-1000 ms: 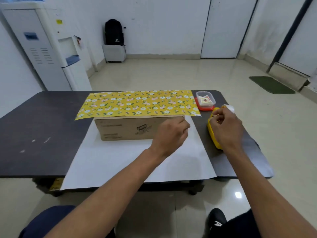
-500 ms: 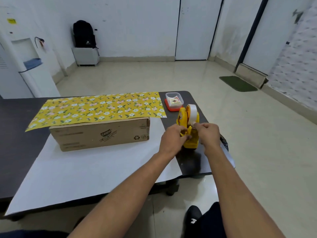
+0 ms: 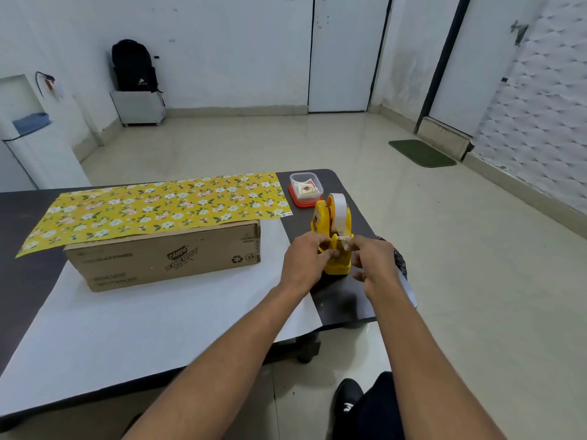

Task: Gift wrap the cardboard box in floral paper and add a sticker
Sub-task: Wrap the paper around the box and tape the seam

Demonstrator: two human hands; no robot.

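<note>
Both hands (image 3: 303,263) (image 3: 376,265) on yellow tape dispenser (image 3: 321,217)

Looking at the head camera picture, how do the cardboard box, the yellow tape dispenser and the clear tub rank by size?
1. cardboard box
2. yellow tape dispenser
3. clear tub, though it sits farther from the camera, so its gap to the dispenser is unsure.
</note>
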